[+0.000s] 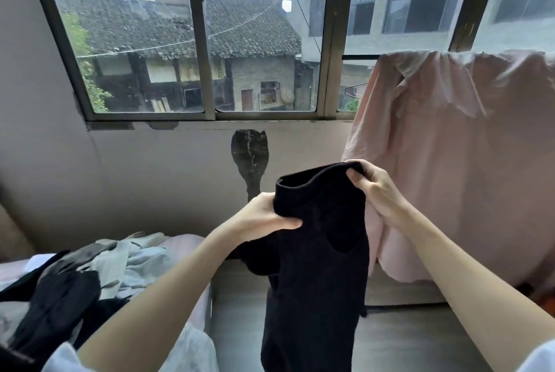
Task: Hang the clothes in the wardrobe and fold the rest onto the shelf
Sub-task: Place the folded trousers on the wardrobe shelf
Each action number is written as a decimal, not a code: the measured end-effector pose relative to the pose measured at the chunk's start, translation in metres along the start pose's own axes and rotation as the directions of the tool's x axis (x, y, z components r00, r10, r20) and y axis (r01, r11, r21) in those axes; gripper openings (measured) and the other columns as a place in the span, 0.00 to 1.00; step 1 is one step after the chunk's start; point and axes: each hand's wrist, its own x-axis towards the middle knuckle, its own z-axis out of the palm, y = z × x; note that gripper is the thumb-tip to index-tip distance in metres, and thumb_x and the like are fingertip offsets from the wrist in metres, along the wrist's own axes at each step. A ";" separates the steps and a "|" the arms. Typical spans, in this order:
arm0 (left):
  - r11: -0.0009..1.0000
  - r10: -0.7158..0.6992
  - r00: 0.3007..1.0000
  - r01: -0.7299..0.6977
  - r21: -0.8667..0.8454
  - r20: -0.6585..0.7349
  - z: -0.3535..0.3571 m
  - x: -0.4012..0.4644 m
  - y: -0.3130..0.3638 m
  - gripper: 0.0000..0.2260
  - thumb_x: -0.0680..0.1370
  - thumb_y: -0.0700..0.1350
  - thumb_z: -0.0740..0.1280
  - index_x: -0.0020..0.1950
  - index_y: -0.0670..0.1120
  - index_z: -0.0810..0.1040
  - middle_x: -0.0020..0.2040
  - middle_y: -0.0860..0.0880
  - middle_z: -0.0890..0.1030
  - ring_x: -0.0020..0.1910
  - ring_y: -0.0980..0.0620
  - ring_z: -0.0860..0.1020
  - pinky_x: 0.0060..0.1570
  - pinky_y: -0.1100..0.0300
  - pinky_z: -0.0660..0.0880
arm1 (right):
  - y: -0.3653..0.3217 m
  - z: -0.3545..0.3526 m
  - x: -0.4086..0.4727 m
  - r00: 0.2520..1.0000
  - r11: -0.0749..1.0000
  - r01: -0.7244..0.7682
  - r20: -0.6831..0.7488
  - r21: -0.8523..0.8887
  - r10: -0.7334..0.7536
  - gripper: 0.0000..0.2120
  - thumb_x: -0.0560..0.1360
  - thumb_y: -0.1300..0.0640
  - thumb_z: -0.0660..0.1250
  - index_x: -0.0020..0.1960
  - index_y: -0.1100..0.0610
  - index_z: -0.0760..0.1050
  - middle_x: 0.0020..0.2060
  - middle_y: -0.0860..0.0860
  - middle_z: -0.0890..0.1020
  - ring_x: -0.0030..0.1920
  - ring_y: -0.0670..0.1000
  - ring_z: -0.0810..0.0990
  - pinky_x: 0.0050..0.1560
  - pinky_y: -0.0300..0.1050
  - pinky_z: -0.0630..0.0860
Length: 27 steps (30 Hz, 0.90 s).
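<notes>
Head view: we hold a black garment (321, 251) up in front of the window (198, 41), its lower part hanging toward the floor (420, 338). Our left hand (264, 218) grips its left edge, fingers curled around the fabric. Our right hand (372, 188) pinches the upper rim at the opening, fingers closed on the cloth. A pink shirt (450, 146) hangs over a rail at right. A pile of clothes (90, 275) lies on the bed (12, 269) at lower left.
</notes>
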 end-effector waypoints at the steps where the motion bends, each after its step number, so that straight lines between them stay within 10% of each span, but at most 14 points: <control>1: 1.000 -0.002 0.999 0.004 0.025 -0.047 0.008 -0.002 0.004 0.10 0.69 0.45 0.71 0.49 0.46 0.80 0.47 0.49 0.83 0.48 0.51 0.81 0.54 0.52 0.78 | 0.005 0.000 0.002 1.000 1.000 -0.003 -0.024 -0.012 0.003 0.08 0.80 0.65 0.58 0.53 0.59 0.75 0.46 0.53 0.80 0.49 0.50 0.79 0.53 0.39 0.75; 6: 0.994 -0.009 0.954 0.040 0.097 -0.300 0.032 -0.017 0.019 0.07 0.71 0.49 0.70 0.48 0.49 0.80 0.45 0.52 0.83 0.48 0.54 0.81 0.54 0.52 0.77 | 0.017 0.011 0.015 0.998 0.999 -0.015 -0.067 -0.039 0.012 0.08 0.80 0.63 0.58 0.54 0.57 0.75 0.50 0.57 0.80 0.54 0.55 0.78 0.59 0.50 0.75; 12: 0.983 -0.040 0.833 0.133 0.129 -0.551 0.024 -0.065 0.038 0.08 0.71 0.49 0.70 0.44 0.60 0.73 0.41 0.59 0.80 0.42 0.66 0.77 0.38 0.75 0.70 | -0.004 0.058 0.025 0.993 0.993 0.114 0.043 -0.022 -0.113 0.09 0.79 0.62 0.59 0.56 0.57 0.75 0.52 0.57 0.79 0.55 0.53 0.77 0.62 0.50 0.72; 17: 0.976 -0.068 0.681 0.198 0.094 -0.730 -0.011 -0.128 0.051 0.12 0.71 0.48 0.73 0.52 0.54 0.75 0.44 0.59 0.80 0.44 0.64 0.76 0.39 0.77 0.69 | -0.045 0.133 0.023 0.940 0.936 0.338 0.077 -0.101 -0.331 0.12 0.79 0.56 0.61 0.61 0.54 0.75 0.53 0.49 0.77 0.59 0.50 0.68 0.56 0.34 0.61; 27: 0.927 -0.262 0.316 0.344 -0.147 -0.912 -0.104 -0.325 0.027 0.12 0.73 0.46 0.72 0.56 0.49 0.79 0.50 0.52 0.83 0.51 0.53 0.80 0.58 0.50 0.76 | -0.151 0.364 -0.044 0.819 0.870 0.493 0.330 0.012 -0.469 0.14 0.79 0.49 0.58 0.62 0.50 0.73 0.58 0.50 0.75 0.60 0.54 0.72 0.50 0.47 0.66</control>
